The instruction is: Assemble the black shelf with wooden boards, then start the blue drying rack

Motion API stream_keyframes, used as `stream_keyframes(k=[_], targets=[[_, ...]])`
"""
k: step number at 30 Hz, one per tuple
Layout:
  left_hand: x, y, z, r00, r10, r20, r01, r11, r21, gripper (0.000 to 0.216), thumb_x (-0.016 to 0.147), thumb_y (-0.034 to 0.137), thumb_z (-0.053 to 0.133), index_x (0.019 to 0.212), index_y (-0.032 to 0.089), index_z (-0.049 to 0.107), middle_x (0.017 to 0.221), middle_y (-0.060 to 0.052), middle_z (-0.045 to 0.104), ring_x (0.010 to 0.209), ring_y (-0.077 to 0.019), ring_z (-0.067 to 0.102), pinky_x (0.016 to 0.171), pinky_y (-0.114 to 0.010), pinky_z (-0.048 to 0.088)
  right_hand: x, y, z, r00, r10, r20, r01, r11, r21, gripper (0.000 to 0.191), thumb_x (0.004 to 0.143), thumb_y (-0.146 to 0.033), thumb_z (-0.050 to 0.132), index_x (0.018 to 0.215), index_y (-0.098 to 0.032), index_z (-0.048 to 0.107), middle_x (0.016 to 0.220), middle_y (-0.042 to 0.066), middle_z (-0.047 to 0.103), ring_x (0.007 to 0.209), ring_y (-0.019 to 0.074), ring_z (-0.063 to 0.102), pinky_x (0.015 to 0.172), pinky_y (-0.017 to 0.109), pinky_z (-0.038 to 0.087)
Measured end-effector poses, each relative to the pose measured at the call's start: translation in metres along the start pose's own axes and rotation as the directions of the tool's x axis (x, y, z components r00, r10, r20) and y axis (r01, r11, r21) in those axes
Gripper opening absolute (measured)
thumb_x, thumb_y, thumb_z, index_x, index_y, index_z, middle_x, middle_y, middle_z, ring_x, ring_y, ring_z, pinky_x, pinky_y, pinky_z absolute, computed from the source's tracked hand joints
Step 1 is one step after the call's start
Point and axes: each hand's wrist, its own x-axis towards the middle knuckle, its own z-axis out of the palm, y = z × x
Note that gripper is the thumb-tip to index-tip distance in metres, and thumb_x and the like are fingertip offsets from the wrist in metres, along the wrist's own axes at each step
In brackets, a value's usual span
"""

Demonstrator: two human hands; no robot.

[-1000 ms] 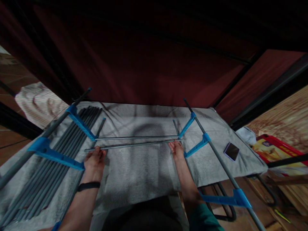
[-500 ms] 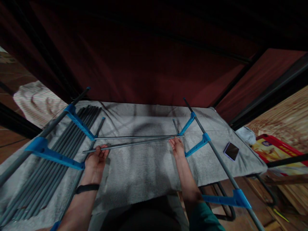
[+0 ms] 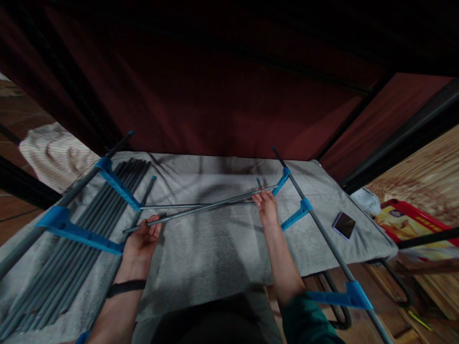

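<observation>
A thin grey metal rod is held slantwise above a grey cloth-covered table. My left hand grips the rod's lower left end. My right hand holds its raised right end, close to a blue bracket on the right grey pole. A second thin rod runs level behind it, from the left blue bracket toward the right. A lower blue bracket sits just right of my right wrist.
A bundle of grey tubes lies along the table's left side under a left pole with blue brackets. A phone rests near the table's right edge. A red box and wood planks are at right.
My right hand lifted the rod's right end up and away toward the upper right bracket, so the rod now slants. My left hand stayed put at the other end.
</observation>
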Motion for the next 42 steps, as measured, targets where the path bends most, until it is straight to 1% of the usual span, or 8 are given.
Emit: stream_keyframes(k=[11, 19, 27, 31, 33, 35, 39, 42], targets=[[-0.023, 0.001, 0.022, 0.998, 0.023, 0.063, -0.023, 1.0, -0.006, 0.029, 0.092, 0.004, 0.041, 0.074, 0.015, 0.061, 0.083, -0.004, 0.07, 0.081, -0.0127, 0.069, 0.072, -0.025, 0.061, 0.018, -0.031, 0.018, 0.994, -0.104, 0.044, 0.103, 0.994, 0.023, 0.016, 0.079, -0.02, 0.07, 0.078, -0.021, 0.054, 0.078, -0.007, 0.065, 0.066, 0.0074, 0.065, 0.074, 0.026, 0.059], [-0.028, 0.006, 0.028, 0.993, 0.07, 0.099, -0.066, 0.997, -0.04, 0.027, 0.093, 0.004, 0.042, 0.076, 0.015, 0.061, 0.086, -0.005, 0.07, 0.085, -0.0127, 0.069, 0.079, -0.026, 0.06, 0.021, -0.033, 0.015, 0.994, -0.098, 0.044, 0.098, 0.995, 0.006, 0.016, 0.079, -0.023, 0.07, 0.079, -0.022, 0.054, 0.082, -0.005, 0.066, 0.071, 0.0079, 0.066, 0.077, 0.027, 0.059], [-0.036, 0.015, 0.035, 0.987, 0.097, 0.13, -0.088, 0.994, -0.069, 0.027, 0.095, 0.006, 0.041, 0.078, 0.013, 0.06, 0.081, -0.004, 0.07, 0.082, -0.0133, 0.07, 0.074, -0.027, 0.062, 0.019, -0.035, 0.014, 0.994, -0.097, 0.039, 0.098, 0.995, -0.009, 0.021, 0.074, -0.025, 0.072, 0.079, -0.022, 0.052, 0.083, -0.005, 0.063, 0.072, 0.0092, 0.065, 0.078, 0.029, 0.059], [-0.034, 0.018, 0.037, 0.985, 0.12, 0.127, -0.112, 0.992, -0.063, 0.025, 0.094, 0.007, 0.043, 0.077, 0.014, 0.06, 0.079, -0.003, 0.071, 0.081, -0.0138, 0.07, 0.069, -0.026, 0.062, 0.018, -0.032, 0.008, 0.985, -0.157, -0.068, 0.147, 0.98, -0.136, 0.024, 0.074, -0.031, 0.067, 0.091, -0.023, 0.052, 0.085, -0.004, 0.06, 0.073, 0.0103, 0.063, 0.073, 0.029, 0.058], [-0.034, 0.02, 0.039, 0.982, 0.131, 0.137, -0.123, 0.99, -0.066, 0.025, 0.094, 0.007, 0.043, 0.076, 0.014, 0.06, 0.078, -0.002, 0.071, 0.08, -0.0135, 0.07, 0.068, -0.025, 0.061, 0.02, -0.032, 0.002, 0.948, -0.267, -0.173, 0.218, 0.941, -0.261, 0.031, 0.074, -0.031, 0.063, 0.102, -0.024, 0.051, 0.096, -0.002, 0.059, 0.079, 0.011, 0.061, 0.073, 0.029, 0.057], [-0.036, 0.021, 0.041, 0.982, 0.132, 0.137, -0.123, 0.99, -0.074, 0.026, 0.094, 0.008, 0.043, 0.076, 0.015, 0.06, 0.078, -0.002, 0.07, 0.079, -0.0128, 0.07, 0.068, -0.025, 0.061, 0.024, -0.032, -0.005, 0.883, -0.402, -0.242, 0.275, 0.862, -0.426, 0.041, 0.072, -0.03, 0.061, 0.112, -0.025, 0.049, 0.114, 0.002, 0.054, 0.091, 0.0131, 0.059, 0.08, 0.031, 0.055], [-0.046, 0.023, 0.05, 0.981, 0.141, 0.135, -0.129, 0.987, -0.092, 0.025, 0.094, 0.008, 0.044, 0.078, 0.016, 0.061, 0.078, -0.002, 0.069, 0.078, -0.0126, 0.071, 0.07, -0.025, 0.06, 0.037, -0.038, -0.016, 0.798, -0.547, -0.251, 0.25, 0.681, -0.688, 0.055, 0.069, -0.033, 0.061, 0.121, -0.022, 0.048, 0.132, 0.008, 0.044, 0.115, 0.0202, 0.049, 0.103, 0.038, 0.042], [-0.05, 0.025, 0.058, 0.975, 0.159, 0.155, -0.142, 0.983, -0.115, 0.024, 0.095, 0.009, 0.044, 0.08, 0.015, 0.061, 0.079, -0.003, 0.069, 0.078, -0.0127, 0.071, 0.07, -0.024, 0.059, 0.045, -0.042, -0.02, 0.816, -0.542, -0.201, 0.25, 0.645, -0.723, 0.055, 0.07, -0.035, 0.058, 0.122, -0.022, 0.048, 0.126, 0.006, 0.049, 0.119, 0.0218, 0.047, 0.107, 0.041, 0.036]])
